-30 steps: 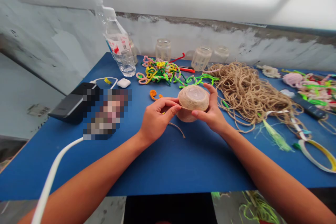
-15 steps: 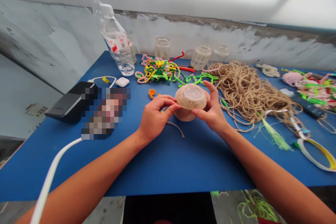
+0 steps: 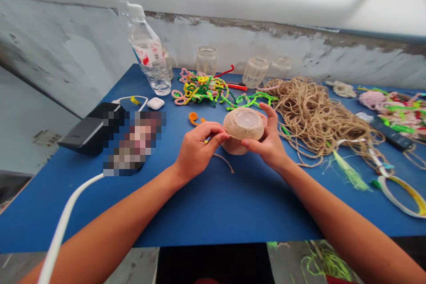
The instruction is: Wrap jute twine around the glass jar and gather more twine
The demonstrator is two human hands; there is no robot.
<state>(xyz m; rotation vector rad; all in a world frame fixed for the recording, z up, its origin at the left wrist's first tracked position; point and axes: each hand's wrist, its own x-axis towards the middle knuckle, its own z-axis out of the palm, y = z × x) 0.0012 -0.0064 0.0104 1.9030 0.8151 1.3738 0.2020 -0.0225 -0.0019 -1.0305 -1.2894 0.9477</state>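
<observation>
A glass jar (image 3: 244, 125), bottom up and tilted toward me, is held low over the blue table (image 3: 213, 213). My right hand (image 3: 269, 142) is closed around its right side, thumb in front and fingers behind. At the jar's left edge, my left hand (image 3: 201, 145) pinches a thin strand with thumb and forefinger. A loose tail of brown twine (image 3: 225, 163) hangs out below that hand and ends beside the jar. The jar's mouth faces down and is hidden. Left of it lies a piece of orange pipe cleaner (image 3: 193, 118), partly behind my left hand.
A big heap of brown twine (image 3: 309, 115) lies to the right. Coloured pipe cleaners (image 3: 203, 88), empty glass jars (image 3: 206, 60) and a water bottle (image 3: 151, 60) are at the back. A black device (image 3: 89, 128) and white cable (image 3: 68, 213) occupy the left; a tape roll (image 3: 402, 195) is at right.
The jar has shifted very slightly right and tilts a little differently. My left fingers have closed more tightly on the strand at its edge. Other things have stayed put.
</observation>
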